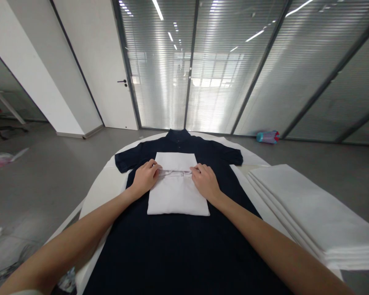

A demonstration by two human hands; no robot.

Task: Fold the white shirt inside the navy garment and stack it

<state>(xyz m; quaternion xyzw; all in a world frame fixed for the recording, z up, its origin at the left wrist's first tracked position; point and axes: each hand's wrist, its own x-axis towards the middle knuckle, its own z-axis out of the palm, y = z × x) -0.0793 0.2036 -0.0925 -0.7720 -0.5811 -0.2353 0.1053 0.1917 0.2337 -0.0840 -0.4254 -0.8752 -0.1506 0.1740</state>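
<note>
A folded white shirt (178,196) lies on the chest of a dark navy short-sleeved shirt (172,250), which is spread out flat with its collar at the far end. A flat white sheet (176,161) extends past the white shirt's collar edge. My left hand (146,176) is closed, its fingertips pinching the folded shirt's left far corner beside the sheet. At the right far corner, my right hand (205,180) pinches in the same way. My fingers partly hide the edges that they grip.
A round white table (100,190) bears the clothes. On its right is a stack of folded white cloth or sheets (313,209). A blue and red striped basket (267,137) lies by the glass wall. Plastic bags (1,159) and a dark cable (14,264) are on the floor at left.
</note>
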